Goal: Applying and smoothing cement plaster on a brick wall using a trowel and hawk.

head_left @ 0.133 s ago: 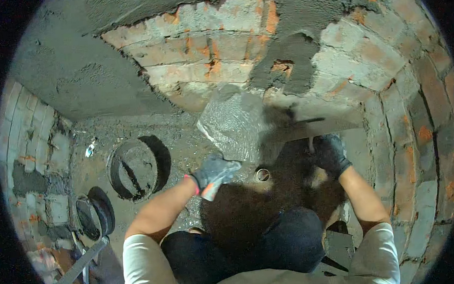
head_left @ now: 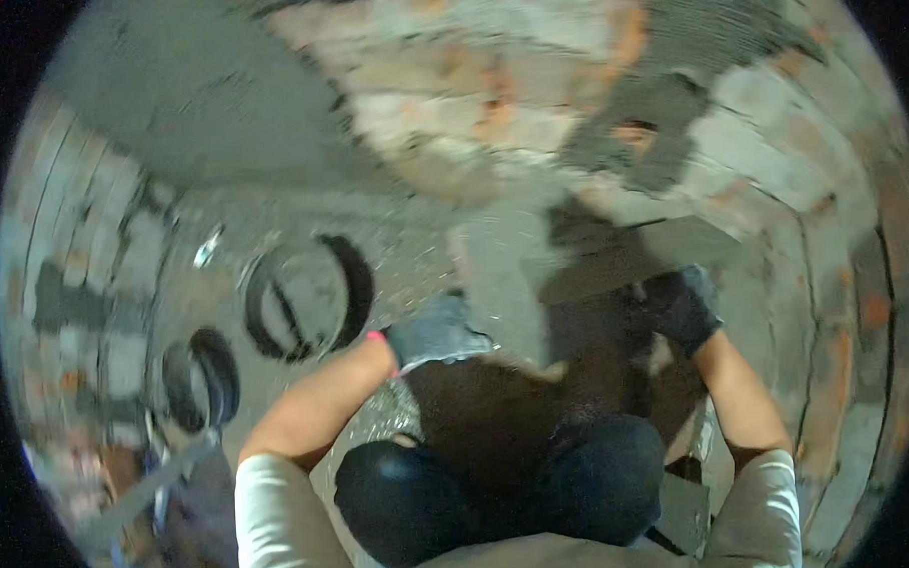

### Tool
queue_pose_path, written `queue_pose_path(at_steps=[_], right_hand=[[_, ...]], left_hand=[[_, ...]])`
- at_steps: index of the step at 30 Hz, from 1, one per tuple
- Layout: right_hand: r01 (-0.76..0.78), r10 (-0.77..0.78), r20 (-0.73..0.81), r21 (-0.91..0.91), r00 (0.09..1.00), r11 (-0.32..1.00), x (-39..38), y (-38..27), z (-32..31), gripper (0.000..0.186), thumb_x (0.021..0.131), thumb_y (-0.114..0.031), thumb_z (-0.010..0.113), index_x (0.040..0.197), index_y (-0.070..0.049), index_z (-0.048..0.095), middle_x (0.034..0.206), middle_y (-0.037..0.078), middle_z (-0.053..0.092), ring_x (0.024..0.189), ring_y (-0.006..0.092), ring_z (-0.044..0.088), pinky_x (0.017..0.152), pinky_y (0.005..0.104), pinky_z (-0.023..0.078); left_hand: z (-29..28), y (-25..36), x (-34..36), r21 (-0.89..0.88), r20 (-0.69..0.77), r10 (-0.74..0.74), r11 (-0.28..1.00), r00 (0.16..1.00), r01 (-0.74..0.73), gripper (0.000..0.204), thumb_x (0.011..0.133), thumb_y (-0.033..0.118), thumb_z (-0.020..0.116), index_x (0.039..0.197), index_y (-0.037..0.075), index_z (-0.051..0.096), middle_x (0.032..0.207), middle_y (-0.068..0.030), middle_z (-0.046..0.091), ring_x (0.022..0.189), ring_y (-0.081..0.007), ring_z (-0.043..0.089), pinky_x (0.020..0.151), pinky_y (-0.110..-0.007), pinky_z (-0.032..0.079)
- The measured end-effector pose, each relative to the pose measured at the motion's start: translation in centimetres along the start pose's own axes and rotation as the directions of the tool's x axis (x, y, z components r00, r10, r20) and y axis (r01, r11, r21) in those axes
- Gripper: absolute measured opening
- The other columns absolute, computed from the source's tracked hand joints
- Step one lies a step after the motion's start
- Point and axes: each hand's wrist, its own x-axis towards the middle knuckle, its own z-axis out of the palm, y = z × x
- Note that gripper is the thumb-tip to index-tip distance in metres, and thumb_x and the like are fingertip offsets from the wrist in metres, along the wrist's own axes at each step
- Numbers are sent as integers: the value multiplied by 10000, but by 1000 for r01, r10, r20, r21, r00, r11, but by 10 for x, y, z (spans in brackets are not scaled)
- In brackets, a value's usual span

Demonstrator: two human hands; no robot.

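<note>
My left hand [head_left: 438, 330], in a grey work glove with a pink cuff, is at the near left edge of a flat grey board [head_left: 509, 272]. Its fingers seem to close on that edge, though blur and the board partly hide them. My right hand [head_left: 684, 311], in a dark glove, grips a plastering trowel whose long flat blade [head_left: 634, 258] spreads out beyond the fingers. The blade lies close to the board's right side and the foot of the brick wall [head_left: 529, 111]. The trowel's handle is mostly covered by the glove.
A round dark ring [head_left: 250, 309] stands on the wet floor at left, with a smaller ring [head_left: 170, 389] nearer me. Wet grey plaster [head_left: 199, 123] covers the far wall's upper left. Long tools [head_left: 166, 484] lie at lower left. A brick wall [head_left: 844, 270] rises at right.
The whole view has shifted, so most of the scene sits farther right and is blurred. The grey board has come lower and covers the small round ring on the floor. Both hands keep their holds.
</note>
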Motion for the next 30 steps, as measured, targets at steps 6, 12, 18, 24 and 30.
queue_pose_path(at_steps=[6,12,18,24,30], right_hand=[[44,-7,207,-175,978,984,55,-94,67,452,728,-399,626,1002,-45,564,1038,228,552,990,368,525,844,417,419],[293,-299,48,98,953,951,121,-200,61,526,729,-409,626,1044,1,534,1012,235,543,925,387,522,818,414,423],[382,-350,502,41,791,923,239,-315,46,466,802,-381,538,1069,1,530,1055,216,535,936,330,528,832,384,419],[747,-611,441,-277,658,604,362,-407,168,230,765,-203,497,821,-61,669,753,123,641,696,296,615,633,379,485],[737,-599,441,-499,669,455,383,-538,265,278,761,-192,531,965,-82,684,963,97,663,892,306,609,699,514,429]], left_hand=[[29,-57,-42,436,-195,5,896,981,83,300,761,295,582,885,24,616,707,-174,633,689,-329,600,621,-427,455],[38,-140,-108,-807,-50,-304,574,951,141,464,814,231,620,1163,-22,450,1167,-204,532,1042,-284,550,843,-371,469],[132,-184,-268,-23,-129,-679,731,723,682,249,835,220,517,915,-1,600,914,-180,598,825,-294,554,739,-385,455],[166,-143,-292,-766,-603,-680,639,417,-65,226,835,246,518,903,51,608,778,-144,616,626,-317,538,605,-417,427],[155,-213,-280,-50,-325,-400,912,857,407,341,795,358,574,927,51,639,891,-173,623,891,-338,537,774,-462,398]])
